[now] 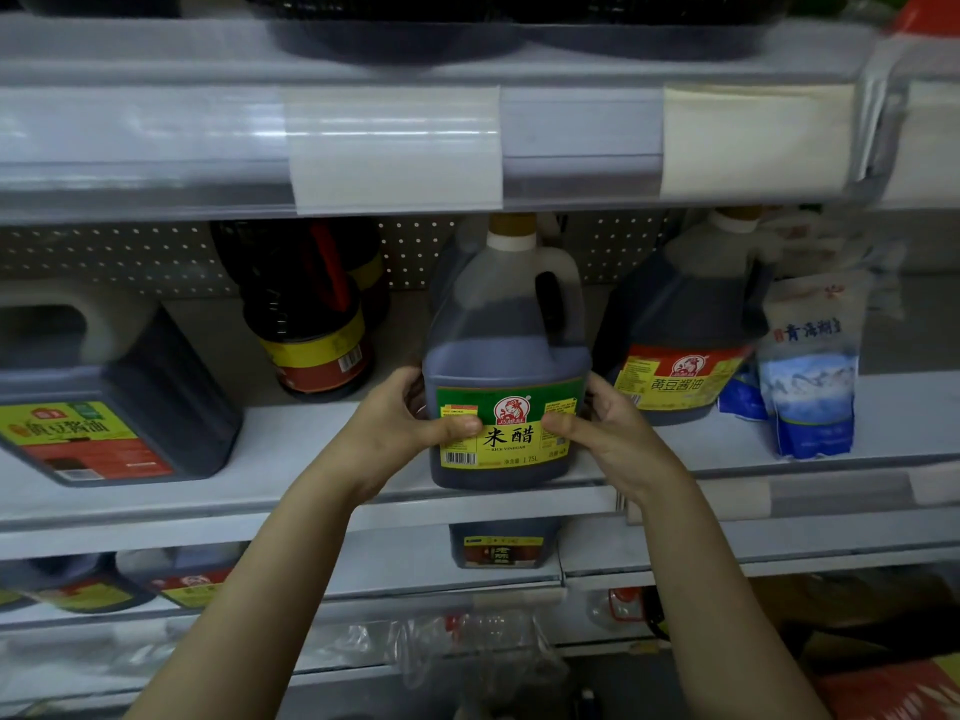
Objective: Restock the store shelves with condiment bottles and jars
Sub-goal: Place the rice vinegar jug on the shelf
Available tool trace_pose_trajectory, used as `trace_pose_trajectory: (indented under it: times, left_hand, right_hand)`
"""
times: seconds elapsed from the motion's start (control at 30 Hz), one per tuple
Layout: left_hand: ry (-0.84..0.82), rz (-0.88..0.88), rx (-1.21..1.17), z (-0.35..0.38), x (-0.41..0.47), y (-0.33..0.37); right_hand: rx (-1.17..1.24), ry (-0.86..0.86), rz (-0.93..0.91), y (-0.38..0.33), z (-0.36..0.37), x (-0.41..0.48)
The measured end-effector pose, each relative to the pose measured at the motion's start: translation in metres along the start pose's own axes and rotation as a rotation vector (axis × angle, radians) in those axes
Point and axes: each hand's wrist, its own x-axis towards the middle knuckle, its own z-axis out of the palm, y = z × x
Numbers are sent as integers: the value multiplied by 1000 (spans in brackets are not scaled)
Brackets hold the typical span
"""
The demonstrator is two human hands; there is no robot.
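At the centre of the frame we see a vinegar jug (506,366) standing upright at the front edge of the middle shelf (291,459). The left hand (402,423) grasps its left side and the right hand (605,426) its right side, both thumbs pressed on the green and yellow label. Just right of it stands a soy jug (685,335), with a blue salt bag (810,366) beside that. Far left sits another big jug (104,392), and dark bottles (311,314) stand behind, centre-left.
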Motion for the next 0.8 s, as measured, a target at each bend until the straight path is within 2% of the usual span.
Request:
trace_pose_trajectory:
  times: [0.37,0.53,0.7,0.8]
  left_hand:
    - [-81,85,63,0,-12,-22]
    - [-45,65,51,4,-17,-25]
    - [-110,21,206,-3,-22,-27]
    - [-75,22,169,-1,-22,-27]
  right_hand:
    - [38,-50,61,18,-4,-8]
    - [-80,-43,48,15,-7,-14]
    - [-266,-72,43,12,-13,-22]
    - [-253,-42,22,16,-11,-28]
